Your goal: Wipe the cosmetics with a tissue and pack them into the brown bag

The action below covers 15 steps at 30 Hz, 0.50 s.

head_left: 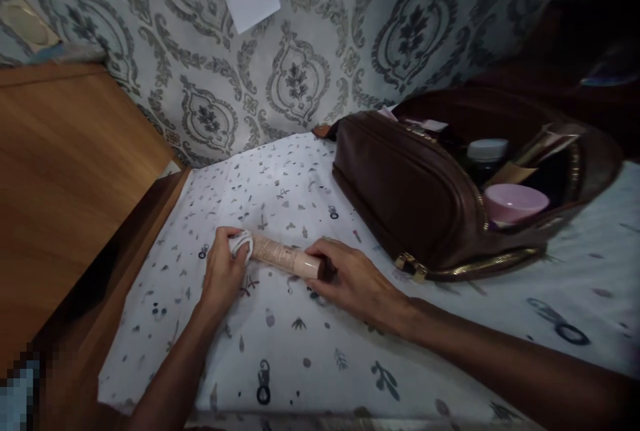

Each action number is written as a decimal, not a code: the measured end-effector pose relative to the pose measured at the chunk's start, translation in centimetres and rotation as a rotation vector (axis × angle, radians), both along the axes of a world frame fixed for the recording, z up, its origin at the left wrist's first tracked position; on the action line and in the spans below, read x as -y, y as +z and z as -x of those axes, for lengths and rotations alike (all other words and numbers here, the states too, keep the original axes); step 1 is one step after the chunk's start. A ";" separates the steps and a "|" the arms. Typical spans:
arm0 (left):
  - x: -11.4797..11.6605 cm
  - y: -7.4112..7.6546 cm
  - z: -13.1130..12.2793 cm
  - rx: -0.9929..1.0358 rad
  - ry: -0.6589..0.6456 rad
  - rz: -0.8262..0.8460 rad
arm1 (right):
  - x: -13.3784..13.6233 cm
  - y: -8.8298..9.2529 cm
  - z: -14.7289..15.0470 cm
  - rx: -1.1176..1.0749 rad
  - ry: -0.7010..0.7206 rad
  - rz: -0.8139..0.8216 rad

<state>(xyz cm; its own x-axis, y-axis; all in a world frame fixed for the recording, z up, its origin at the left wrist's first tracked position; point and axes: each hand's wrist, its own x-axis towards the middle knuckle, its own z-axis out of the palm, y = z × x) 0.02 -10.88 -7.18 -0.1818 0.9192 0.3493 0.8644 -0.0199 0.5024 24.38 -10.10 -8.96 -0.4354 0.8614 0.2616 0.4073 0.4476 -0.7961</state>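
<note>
A long pinkish-beige cosmetic tube (280,256) lies roughly level between my hands, just over the printed white sheet. My right hand (345,278) is closed round its dark right end, fingers and thumb on either side. At the other end, my left hand (226,261) pinches a crumpled white cloth or tissue (242,244) against the tube. The cloth covers that end, so its shape is hidden. To the right of my hands stands a brown leather toiletry bag (390,191), unzipped and open.
Inside the bag are a pink bowl-like cup (517,201), a white-capped jar (487,150) and a brush-like item in clear wrap (537,154). A wooden cabinet (75,171) borders the left side. Patterned wallpaper (297,78) with a white plate (254,0) rises behind.
</note>
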 end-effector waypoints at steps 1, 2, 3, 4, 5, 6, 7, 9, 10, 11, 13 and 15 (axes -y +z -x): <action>-0.1 -0.1 0.2 0.009 0.021 0.000 | 0.0 0.0 0.0 0.004 0.002 -0.004; -0.2 -0.2 0.4 0.010 0.017 -0.010 | -0.1 0.0 -0.1 0.007 0.004 -0.009; -0.3 -0.3 0.5 0.007 -0.004 -0.027 | -0.1 0.0 -0.1 0.008 0.005 -0.016; -0.3 -0.4 0.7 0.004 -0.032 -0.045 | -0.1 -0.1 -0.2 0.006 0.009 -0.020; -0.3 -0.5 0.8 -0.001 -0.065 -0.057 | -0.2 -0.2 -0.2 0.001 0.012 -0.023; -0.3 -0.5 0.8 -0.010 -0.098 -0.062 | -0.2 -0.3 -0.2 -0.002 0.014 -0.024; -0.3 -0.6 0.9 -0.021 -0.129 -0.061 | -0.2 -0.3 -0.2 -0.004 0.016 -0.023; -0.2 -0.5 0.9 -0.050 -0.177 -0.048 | -0.2 -0.4 -0.2 -0.008 0.016 -0.022; -0.2 -0.5 1.0 -0.068 -0.197 -0.038 | -0.2 -0.4 -0.2 -0.012 0.015 -0.022; -0.1 -0.4 1.0 -0.082 -0.213 -0.029 | -0.2 -0.4 -0.2 -0.015 0.014 -0.023; -0.1 -0.3 1.0 -0.093 -0.229 -0.013 | -0.1 -0.3 -0.2 -0.018 0.013 -0.022; 0.0 -0.3 1.0 -0.084 -0.219 -0.013 | -0.1 -0.2 -0.2 -0.019 0.013 -0.016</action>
